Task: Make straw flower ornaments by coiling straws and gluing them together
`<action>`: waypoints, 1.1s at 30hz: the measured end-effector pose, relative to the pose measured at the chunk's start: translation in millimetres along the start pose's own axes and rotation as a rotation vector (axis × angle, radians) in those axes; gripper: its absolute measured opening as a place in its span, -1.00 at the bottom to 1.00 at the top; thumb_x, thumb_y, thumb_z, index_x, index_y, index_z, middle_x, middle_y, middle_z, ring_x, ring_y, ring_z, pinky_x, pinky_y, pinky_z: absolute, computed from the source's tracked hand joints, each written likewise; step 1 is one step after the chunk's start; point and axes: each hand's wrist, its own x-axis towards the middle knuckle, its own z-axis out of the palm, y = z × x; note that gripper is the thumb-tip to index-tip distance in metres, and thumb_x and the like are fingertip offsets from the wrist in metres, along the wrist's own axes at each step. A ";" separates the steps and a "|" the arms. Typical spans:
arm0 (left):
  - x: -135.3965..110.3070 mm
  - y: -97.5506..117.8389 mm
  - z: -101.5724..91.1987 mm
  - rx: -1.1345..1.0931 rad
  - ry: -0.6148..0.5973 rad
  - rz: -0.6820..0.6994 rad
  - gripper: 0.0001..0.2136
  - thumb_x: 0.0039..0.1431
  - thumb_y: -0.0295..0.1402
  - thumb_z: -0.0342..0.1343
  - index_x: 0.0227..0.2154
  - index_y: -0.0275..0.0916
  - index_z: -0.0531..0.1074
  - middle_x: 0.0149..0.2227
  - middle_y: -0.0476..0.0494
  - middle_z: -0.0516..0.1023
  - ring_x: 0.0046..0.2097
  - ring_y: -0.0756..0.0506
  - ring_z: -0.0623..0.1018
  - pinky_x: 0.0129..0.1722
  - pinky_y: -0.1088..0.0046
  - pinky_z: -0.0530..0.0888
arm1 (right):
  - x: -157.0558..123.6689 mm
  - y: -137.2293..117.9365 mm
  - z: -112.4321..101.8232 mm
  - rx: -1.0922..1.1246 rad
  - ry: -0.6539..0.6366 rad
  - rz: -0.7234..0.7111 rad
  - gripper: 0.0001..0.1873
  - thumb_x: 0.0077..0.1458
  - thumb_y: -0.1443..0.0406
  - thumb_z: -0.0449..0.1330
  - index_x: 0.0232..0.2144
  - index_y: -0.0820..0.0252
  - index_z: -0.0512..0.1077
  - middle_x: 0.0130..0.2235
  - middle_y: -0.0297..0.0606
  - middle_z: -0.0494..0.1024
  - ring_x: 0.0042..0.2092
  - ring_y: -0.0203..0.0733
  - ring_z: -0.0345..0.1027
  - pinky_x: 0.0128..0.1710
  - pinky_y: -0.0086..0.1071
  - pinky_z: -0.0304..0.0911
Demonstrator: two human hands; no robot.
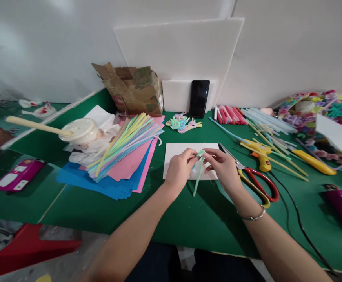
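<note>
Stem (198,178), pale green, is pinched at its upper end between the fingertips of the left hand (180,167) and the right hand (222,167), above the white card (171,150), its tail hanging past the card's near edge; both hands grip it lightly, by the look of it; the likeliest trouble is a slip, since the pinched part is small and the loose tail could twist it out of shape; the scissors (259,174) lie close by the right hand, so a careless sweep might meet the blades; the cord (294,207) runs near the right forearm, and a snag could drag the glue gun (261,150), whose heat I cannot tell; as for counts: one stem in hand, one scissors, one glue gun, one cord, one yellow cutter (315,161), one phone (199,100), one carton (138,90), one lidded cup (84,133), two purple boxes (19,175) on the desk (188,225); the bundle (124,147) overlaps too much to count
</note>
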 end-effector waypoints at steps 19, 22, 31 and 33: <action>-2.1 -10.1 2.5 0.560 0.085 0.416 -0.90 0.22 -0.37 -0.04 -0.28 -0.24 0.35 -0.34 -0.06 0.55 -0.30 -0.04 0.53 -0.35 0.48 0.39 | 5.6 -2.1 -8.1 0.142 0.057 0.050 -0.77 -0.27 0.15 0.36 -0.54 0.15 0.53 -0.54 -0.37 0.42 -0.48 -0.39 0.27 -0.61 -0.56 0.25; -1.3 -10.1 1.5 0.584 0.083 0.454 -0.89 0.23 -0.40 -0.06 -0.28 -0.25 0.35 -0.35 -0.07 0.55 -0.30 -0.04 0.53 -0.34 0.48 0.40 | 5.1 -2.0 -8.0 0.155 0.047 0.067 -0.77 -0.27 0.14 0.37 -0.54 0.15 0.53 -0.54 -0.37 0.43 -0.48 -0.39 0.28 -0.61 -0.56 0.25; -1.4 -5.2 4.7 0.370 0.008 0.299 -0.89 0.19 -0.46 -0.04 -0.35 -0.22 0.38 -0.37 -0.04 0.55 -0.34 -0.03 0.51 -0.37 0.50 0.36 | 7.4 -2.7 -8.0 0.205 0.067 0.134 -0.71 -0.42 0.13 0.42 -0.56 0.13 0.55 -0.54 -0.38 0.48 -0.50 -0.42 0.29 -0.57 -0.55 0.28; -1.0 -3.5 5.2 0.246 -0.010 0.223 -0.90 0.15 -0.50 0.00 -0.39 -0.21 0.39 -0.40 0.01 0.54 -0.37 0.00 0.50 -0.39 0.53 0.33 | 7.7 -2.5 -8.1 0.220 0.070 0.135 -0.70 -0.45 0.13 0.42 -0.58 0.13 0.54 -0.56 -0.40 0.47 -0.52 -0.43 0.29 -0.56 -0.55 0.28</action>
